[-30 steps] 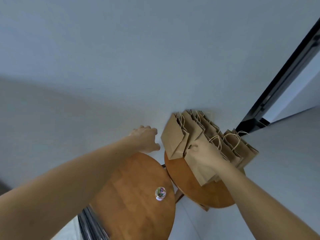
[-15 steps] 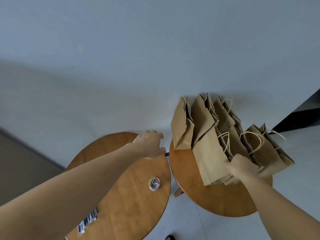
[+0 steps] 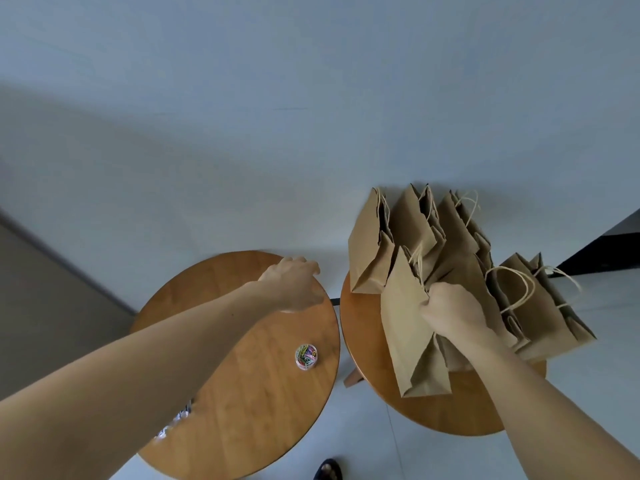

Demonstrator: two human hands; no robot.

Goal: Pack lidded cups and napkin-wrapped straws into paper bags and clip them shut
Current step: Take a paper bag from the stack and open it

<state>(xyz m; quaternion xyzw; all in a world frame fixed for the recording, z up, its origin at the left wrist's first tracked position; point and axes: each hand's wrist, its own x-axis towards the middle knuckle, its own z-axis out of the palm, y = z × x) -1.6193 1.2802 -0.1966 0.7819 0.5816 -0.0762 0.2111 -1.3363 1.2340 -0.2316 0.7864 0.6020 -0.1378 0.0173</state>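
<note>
Several brown paper bags [image 3: 460, 244] with twine handles stand and lean together on the right round wooden table [image 3: 374, 372]. My right hand [image 3: 450, 308] grips the top edge of the nearest paper bag [image 3: 408, 334], which tilts toward me. My left hand [image 3: 294, 285] hovers over the far edge of the left round table [image 3: 256, 407], fingers loosely curled, holding nothing. A small clear jar of coloured paper clips [image 3: 306, 356] sits on the left table. No cups or straws are in view.
A pale wall rises right behind both tables. A narrow gap of grey floor separates the tables. Something shiny pokes out under my left forearm [image 3: 173, 420]. A dark shoe tip [image 3: 328, 470] shows at the bottom edge.
My right hand has shifted left from the middle bags onto the nearest bag and pulled it forward. My left hand stays over the left table. The view has tilted down.
</note>
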